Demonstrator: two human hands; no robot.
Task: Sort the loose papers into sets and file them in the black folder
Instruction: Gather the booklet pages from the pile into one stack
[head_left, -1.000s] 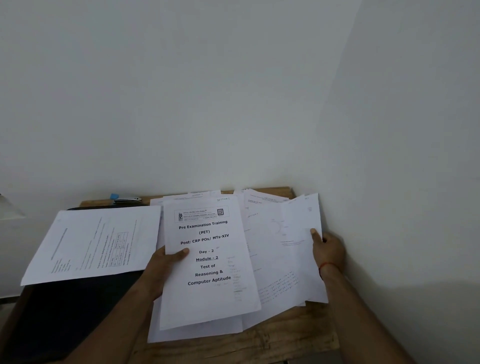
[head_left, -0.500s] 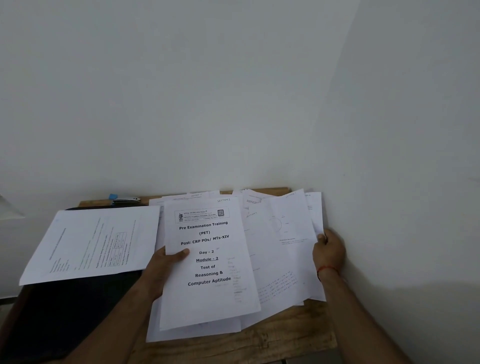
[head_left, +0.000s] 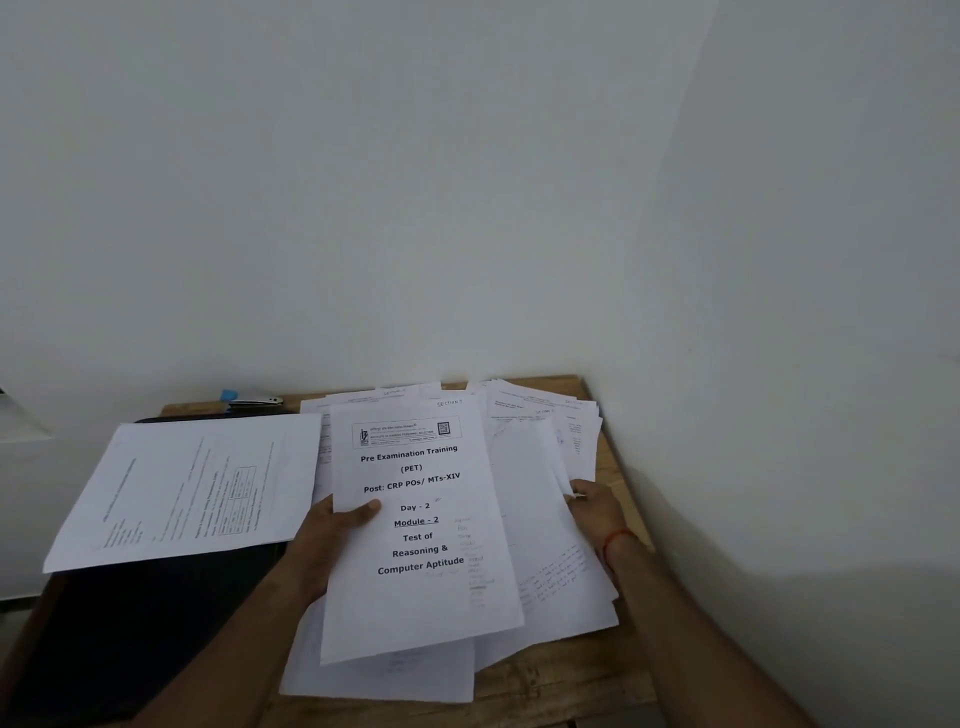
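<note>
Left hand (head_left: 332, 540) grasps the titled cover sheet (head_left: 415, 597), thumb on top, held over the loose papers (head_left: 535, 519) fanned across the wooden bench (head_left: 545, 680). Right hand (head_left: 597, 512) grips the right edge of the fan. Black folder (head_left: 130, 623) lies on the left of the bench, with a separate paper set (head_left: 192, 488) resting across its far part.

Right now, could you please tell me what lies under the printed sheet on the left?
The black folder lies under the printed sheet; the folder's covered far part cannot be seen.
</note>
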